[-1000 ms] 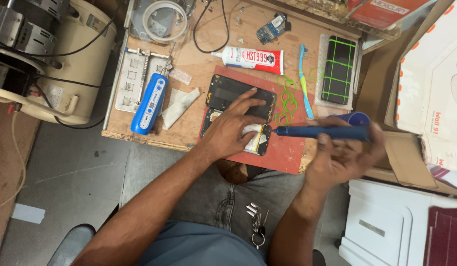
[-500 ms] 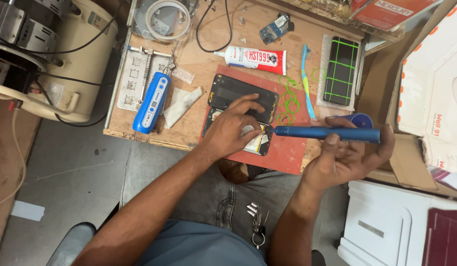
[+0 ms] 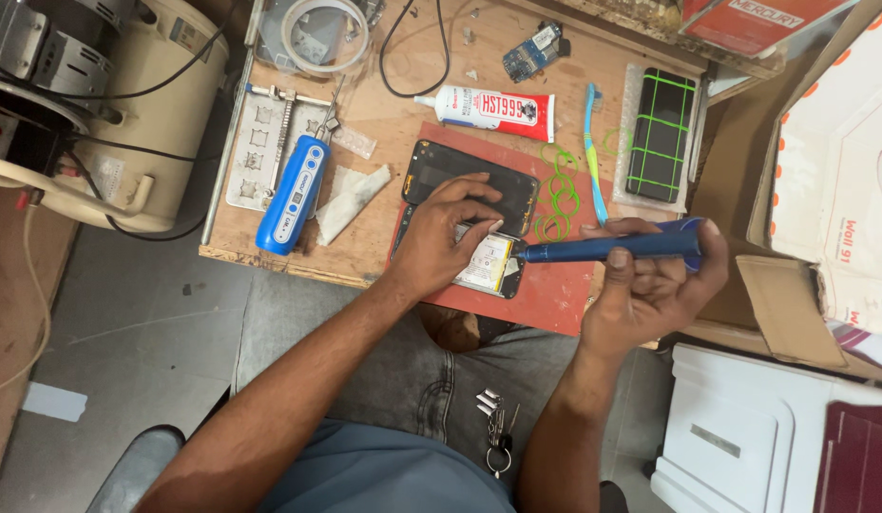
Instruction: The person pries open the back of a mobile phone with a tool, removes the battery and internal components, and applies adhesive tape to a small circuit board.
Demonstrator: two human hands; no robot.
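Wooden bench (image 3: 384,123): red mat (image 3: 555,290), glue tube (image 3: 488,106), blue toothbrush (image 3: 593,152), white tissue (image 3: 348,198).

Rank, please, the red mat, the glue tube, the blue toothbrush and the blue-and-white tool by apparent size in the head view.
1. red mat, clearly largest
2. blue-and-white tool and blue toothbrush: similar length, though the tool is thicker
3. glue tube, shortest
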